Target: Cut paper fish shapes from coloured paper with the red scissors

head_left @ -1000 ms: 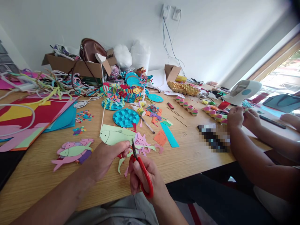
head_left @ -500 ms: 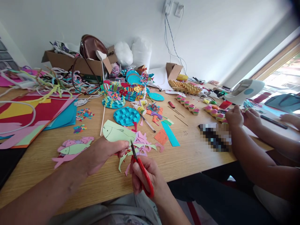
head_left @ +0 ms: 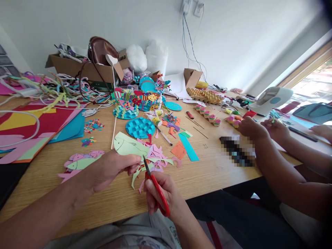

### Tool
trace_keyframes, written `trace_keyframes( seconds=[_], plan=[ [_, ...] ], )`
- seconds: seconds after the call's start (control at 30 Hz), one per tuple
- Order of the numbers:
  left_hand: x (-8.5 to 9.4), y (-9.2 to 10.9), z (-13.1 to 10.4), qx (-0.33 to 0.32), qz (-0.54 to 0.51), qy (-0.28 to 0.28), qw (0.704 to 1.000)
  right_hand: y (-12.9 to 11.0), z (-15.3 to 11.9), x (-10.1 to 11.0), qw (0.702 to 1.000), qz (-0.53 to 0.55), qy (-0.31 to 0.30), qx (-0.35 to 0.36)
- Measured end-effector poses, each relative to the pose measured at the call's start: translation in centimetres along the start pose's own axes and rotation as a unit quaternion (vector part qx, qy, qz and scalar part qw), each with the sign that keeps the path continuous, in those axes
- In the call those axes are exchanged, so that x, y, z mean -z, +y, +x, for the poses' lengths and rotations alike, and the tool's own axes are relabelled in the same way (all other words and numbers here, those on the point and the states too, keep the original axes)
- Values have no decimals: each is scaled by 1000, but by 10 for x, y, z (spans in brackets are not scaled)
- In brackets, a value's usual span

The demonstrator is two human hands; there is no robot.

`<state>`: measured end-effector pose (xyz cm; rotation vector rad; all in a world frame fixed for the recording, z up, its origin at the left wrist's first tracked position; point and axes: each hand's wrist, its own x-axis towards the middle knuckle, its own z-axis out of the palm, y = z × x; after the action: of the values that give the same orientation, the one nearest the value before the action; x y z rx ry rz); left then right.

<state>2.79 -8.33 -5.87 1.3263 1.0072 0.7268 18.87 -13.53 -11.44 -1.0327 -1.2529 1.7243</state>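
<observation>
Between the thumb and fingers of my left hand [head_left: 118, 167] is a light green paper piece [head_left: 129, 144] with a fish drawn on it in dark line. My right hand [head_left: 162, 192] grips red-handled scissors [head_left: 158, 193], and their dark blades point up at the lower right edge of the green paper. Pink and green paper scraps [head_left: 155, 155] lie on the table just beyond the blades. Left of my left forearm is a small pile of paper fish cut-outs [head_left: 81, 162], pink with a green one on top.
A blue textured disc [head_left: 140, 128], a pen [head_left: 164, 136] and a blue paper strip [head_left: 188, 147] lie beyond my hands. Coloured sheets [head_left: 38, 128] are stacked at left. At right, another person's hands [head_left: 252, 128] work near egg-carton strips [head_left: 207, 116]. A cardboard box [head_left: 75, 72] stands behind.
My hands and the green paper have barely shifted; the scissor tips sit slightly further left and up. The other person's nearer hand has moved left.
</observation>
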Motion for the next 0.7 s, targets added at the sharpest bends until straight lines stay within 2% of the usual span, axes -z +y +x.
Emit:
trace_keyframes(
  seconds=[0.27, 0.43, 0.57, 0.7],
  plan=[
    [6, -12, 7, 8, 71, -7, 997, 2, 1, 1, 1000, 5, -1, -5],
    [6, -19, 10, 8, 82, 9, 997, -2, 3, -1, 1000, 1, 7, -27],
    [7, -12, 9, -13, 85, 24, 996, -8, 3, 3, 1000, -10, 3, -24],
    [14, 0, 8, -19, 97, 45, 994, -3, -3, 16, 999, -36, -23, -16]
  ],
)
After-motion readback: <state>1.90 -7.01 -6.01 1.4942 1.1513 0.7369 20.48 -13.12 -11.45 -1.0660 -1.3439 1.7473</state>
